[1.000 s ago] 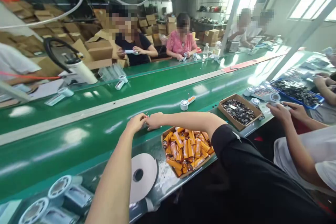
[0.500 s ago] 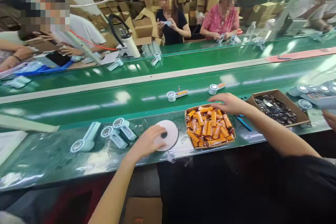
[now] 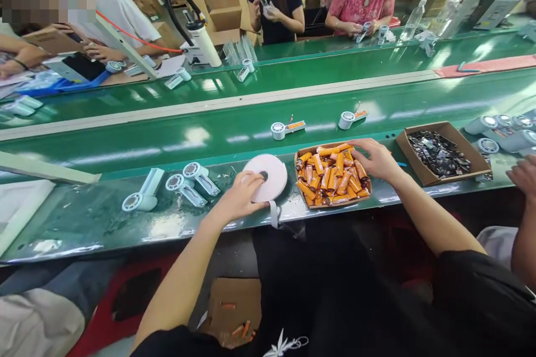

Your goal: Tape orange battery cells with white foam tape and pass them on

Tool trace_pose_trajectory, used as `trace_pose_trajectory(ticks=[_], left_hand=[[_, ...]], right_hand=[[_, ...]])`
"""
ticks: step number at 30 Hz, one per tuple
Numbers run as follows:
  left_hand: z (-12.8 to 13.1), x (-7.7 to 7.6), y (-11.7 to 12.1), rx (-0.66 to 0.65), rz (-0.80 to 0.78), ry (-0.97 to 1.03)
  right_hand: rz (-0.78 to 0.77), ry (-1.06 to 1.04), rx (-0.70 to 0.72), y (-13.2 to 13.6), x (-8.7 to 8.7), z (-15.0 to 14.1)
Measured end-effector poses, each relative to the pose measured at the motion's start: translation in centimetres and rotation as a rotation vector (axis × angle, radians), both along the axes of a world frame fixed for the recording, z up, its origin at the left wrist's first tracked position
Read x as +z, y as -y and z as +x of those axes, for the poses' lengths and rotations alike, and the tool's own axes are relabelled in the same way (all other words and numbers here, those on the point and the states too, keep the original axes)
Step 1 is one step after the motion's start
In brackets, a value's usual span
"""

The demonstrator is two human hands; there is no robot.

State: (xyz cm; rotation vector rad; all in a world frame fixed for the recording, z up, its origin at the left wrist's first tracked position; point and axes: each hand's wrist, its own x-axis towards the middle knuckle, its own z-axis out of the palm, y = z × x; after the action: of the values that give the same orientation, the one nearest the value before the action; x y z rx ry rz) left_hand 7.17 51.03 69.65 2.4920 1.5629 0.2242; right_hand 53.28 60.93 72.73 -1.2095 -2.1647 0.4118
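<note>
My left hand (image 3: pixel 242 196) grips a roll of white tape (image 3: pixel 272 170) lying flat, fingertips by its core and thumb at the near edge. A loose tape end (image 3: pixel 274 215) hangs over the table's front edge. My right hand (image 3: pixel 377 159) is at the back right corner of a cardboard box (image 3: pixel 335 206) full of orange-wrapped batteries (image 3: pixel 330 178). Its curled fingers close on an orange battery (image 3: pixel 345 146) at the top of the pile; the thumb is partly hidden. Left of the tape lie several pale blue handheld fan bodies (image 3: pixel 201 178).
A box of small dark parts (image 3: pixel 439 153) stands to the right, near more fan bodies (image 3: pixel 488 145) and a neighbour's hand (image 3: pixel 523 175). Two fan bodies with orange batteries (image 3: pixel 288 129) lie on the green belt (image 3: pixel 176 145). People sit opposite.
The view has tilted down. My left hand has closed on the tape roll, and the tape end hangs lower. My right hand has moved from above the battery box to its back right corner.
</note>
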Motion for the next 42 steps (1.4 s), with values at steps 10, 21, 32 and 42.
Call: trace_pose_trajectory(ticks=[10, 21, 32, 42], left_hand=[[3.6, 13.2, 1.5, 0.053, 0.684, 0.167], [7.3, 2.5, 3.2, 0.043, 0.336, 0.133], [11.6, -0.8, 3.9, 0.047, 0.215, 0.241], [10.8, 0.6, 5.3, 0.032, 0.425, 0.148]], right_hand=[[-0.289, 0.317, 0.253, -5.9, 2.5, -5.7], [-0.308, 0.056, 0.178, -6.7, 2.4, -5.9], [-0.328, -0.039, 0.246, -7.9, 2.3, -7.1], [-0.451, -0.989, 0.218, 0.6, 4.7, -7.7]])
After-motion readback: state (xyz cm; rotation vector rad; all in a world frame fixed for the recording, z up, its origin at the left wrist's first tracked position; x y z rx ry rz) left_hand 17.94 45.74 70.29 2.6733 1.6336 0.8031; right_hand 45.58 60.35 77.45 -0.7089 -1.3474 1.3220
